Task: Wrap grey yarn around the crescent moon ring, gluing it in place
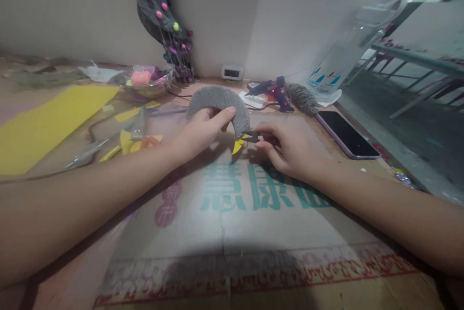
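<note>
Green characters point(270, 189) mark cardboard point(188, 237); left grip point(199, 131) clamps grey crescent point(213, 97), right grip point(288, 148) dark tool point(253, 134).

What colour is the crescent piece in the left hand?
Grey: the crescent piece in the left hand shows best in the head view.

Left of the phone point(350, 133), the left hand point(205, 131) and right hand point(290, 148) are bare, as are the forearms point(108, 204).

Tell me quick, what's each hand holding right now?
Left hand: closed on the gray crescent.
Right hand: closed on a small dark tool, its tip at the yellow piece.
</note>
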Demonstrator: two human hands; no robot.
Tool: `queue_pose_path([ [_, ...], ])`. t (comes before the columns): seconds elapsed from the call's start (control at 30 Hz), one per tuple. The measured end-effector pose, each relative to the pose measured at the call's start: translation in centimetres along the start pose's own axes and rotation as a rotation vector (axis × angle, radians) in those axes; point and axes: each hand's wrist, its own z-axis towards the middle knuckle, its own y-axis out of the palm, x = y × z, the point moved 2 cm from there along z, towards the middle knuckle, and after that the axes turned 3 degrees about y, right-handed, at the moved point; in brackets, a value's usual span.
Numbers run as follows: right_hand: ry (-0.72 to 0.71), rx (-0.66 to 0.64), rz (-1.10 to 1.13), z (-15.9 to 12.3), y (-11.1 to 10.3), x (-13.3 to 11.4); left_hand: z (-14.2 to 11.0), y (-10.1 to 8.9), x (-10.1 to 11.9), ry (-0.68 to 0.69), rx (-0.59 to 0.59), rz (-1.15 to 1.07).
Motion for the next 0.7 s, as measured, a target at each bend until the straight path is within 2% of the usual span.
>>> queue_pose_path([
  [0.13, -0.006, -0.036, 0.024, 0.0, 0.07, -0.03, -0.03, -0.02, -0.05, -0.012, -0.007, -0.005],
  [0.7, 0.013, -0.028, 0.037, -0.05, 0.26, -0.13, -0.19, 0.08, 0.02, -0.017, -0.004, 0.0],
])
